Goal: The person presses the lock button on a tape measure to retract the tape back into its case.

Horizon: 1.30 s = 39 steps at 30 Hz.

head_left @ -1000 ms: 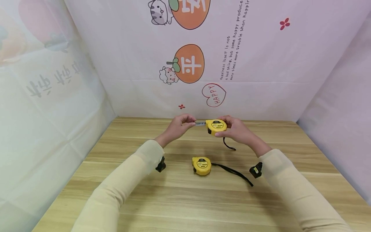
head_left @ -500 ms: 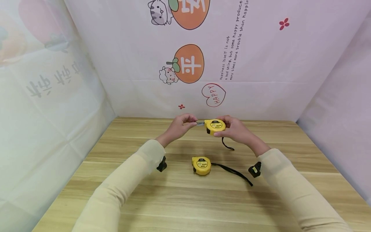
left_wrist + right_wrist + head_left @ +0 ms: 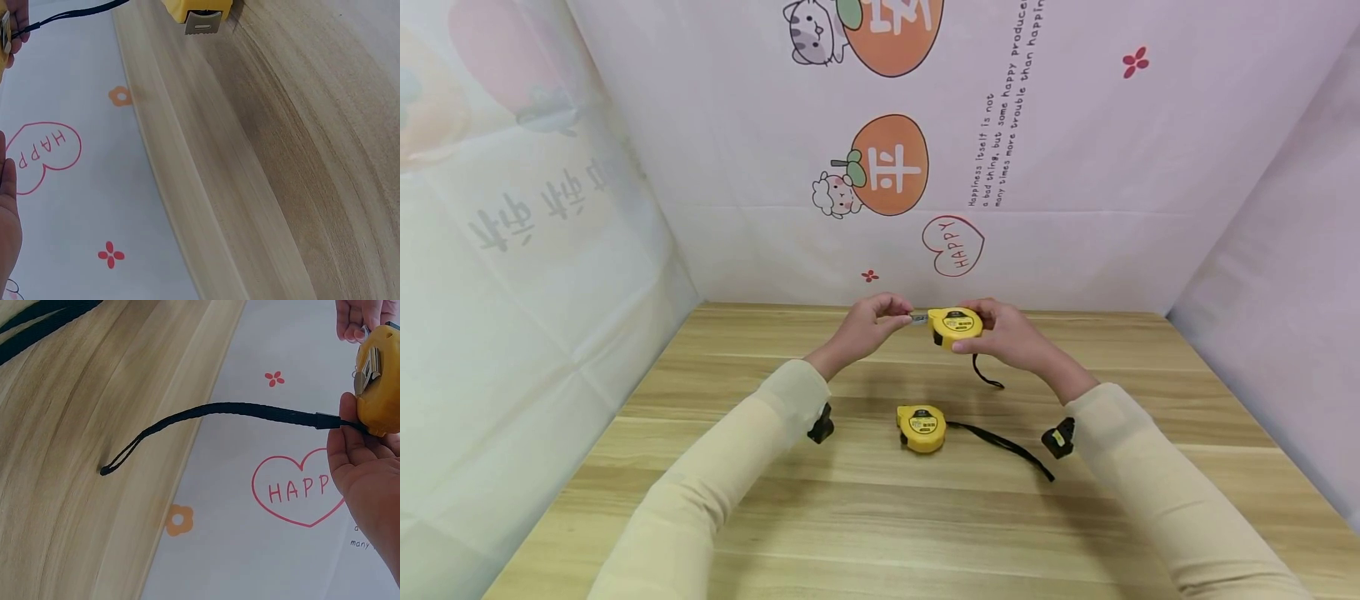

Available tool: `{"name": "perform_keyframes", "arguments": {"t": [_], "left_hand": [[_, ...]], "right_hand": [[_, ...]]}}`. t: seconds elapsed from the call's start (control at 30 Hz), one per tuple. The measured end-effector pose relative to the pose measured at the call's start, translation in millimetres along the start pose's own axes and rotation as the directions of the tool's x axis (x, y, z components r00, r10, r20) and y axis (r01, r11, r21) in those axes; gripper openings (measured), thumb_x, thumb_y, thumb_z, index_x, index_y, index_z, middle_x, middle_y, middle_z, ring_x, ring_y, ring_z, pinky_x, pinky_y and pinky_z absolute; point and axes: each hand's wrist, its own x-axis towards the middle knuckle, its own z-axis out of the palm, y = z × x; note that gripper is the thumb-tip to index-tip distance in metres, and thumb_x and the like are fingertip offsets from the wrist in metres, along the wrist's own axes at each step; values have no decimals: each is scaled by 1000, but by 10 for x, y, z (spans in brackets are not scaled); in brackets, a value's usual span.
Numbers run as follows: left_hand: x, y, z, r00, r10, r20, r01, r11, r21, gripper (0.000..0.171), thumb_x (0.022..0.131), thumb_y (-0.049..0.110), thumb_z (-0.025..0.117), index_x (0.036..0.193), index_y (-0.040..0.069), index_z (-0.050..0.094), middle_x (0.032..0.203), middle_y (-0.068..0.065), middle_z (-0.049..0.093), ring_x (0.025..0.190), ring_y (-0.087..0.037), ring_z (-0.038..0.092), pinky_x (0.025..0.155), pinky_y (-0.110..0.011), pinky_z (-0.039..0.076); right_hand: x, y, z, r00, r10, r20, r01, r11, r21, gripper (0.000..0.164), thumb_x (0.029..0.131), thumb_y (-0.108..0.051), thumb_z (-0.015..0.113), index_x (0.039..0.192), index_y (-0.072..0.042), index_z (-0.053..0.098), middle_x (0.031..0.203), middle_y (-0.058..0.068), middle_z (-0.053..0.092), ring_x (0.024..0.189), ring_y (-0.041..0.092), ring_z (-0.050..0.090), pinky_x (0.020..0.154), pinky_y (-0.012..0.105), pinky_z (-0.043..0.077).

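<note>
In the head view my right hand (image 3: pixel 1013 335) grips a yellow tape measure (image 3: pixel 957 327), held above the far part of the table. My left hand (image 3: pixel 863 328) pinches the end of its metal blade (image 3: pixel 919 318), a short length of which shows between the hand and the case. A black wrist strap (image 3: pixel 250 411) hangs from the held case in the right wrist view. Nearer to me, a second yellow tape measure (image 3: pixel 922 429) lies on the table. In the left wrist view only the edge of my left hand shows, and its fingertips are out of frame.
The second tape measure's black strap (image 3: pixel 1007 446) stretches right across the wooden table (image 3: pixel 880 525). A white printed cloth (image 3: pixel 1075 167) rises behind the table's far edge, with more cloth at both sides. Small black devices (image 3: pixel 1060 437) sit at both wrists.
The exposed blade has become shorter, as my left hand shifts slightly right and my right hand with the case slightly left. The tape measure on the table has not moved.
</note>
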Motion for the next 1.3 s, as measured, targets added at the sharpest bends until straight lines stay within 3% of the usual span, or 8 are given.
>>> {"name": "perform_keyframes", "arguments": {"t": [0.37, 0.63, 1.3], "left_hand": [[8, 20, 18, 1000, -5, 4, 5, 1000, -9, 14, 95, 15, 64, 105, 5, 66, 99, -1, 66, 97, -15, 61, 85, -30, 51], [13, 31, 37, 1000, -9, 5, 9, 1000, -9, 11, 96, 15, 64, 104, 7, 65, 97, -1, 65, 96, -14, 61, 83, -28, 52], [46, 25, 78, 1000, 17, 6, -16, 1000, -18, 11, 96, 14, 64, 103, 6, 66, 97, -1, 66, 94, -14, 62, 82, -28, 52]], "right_hand": [[-11, -29, 2, 1000, 6, 5, -6, 1000, 2, 73, 80, -25, 82, 136, 4, 46, 125, 18, 56, 107, 28, 57, 88, 36, 50], [-1, -28, 21, 1000, -5, 9, 5, 1000, -16, 77, 78, -32, 83, 137, 3, 47, 124, 16, 56, 106, 27, 58, 87, 38, 51], [13, -50, 38, 1000, -15, 15, 15, 1000, 1, 71, 81, -26, 82, 135, 3, 48, 124, 17, 51, 105, 28, 57, 86, 36, 50]]}}
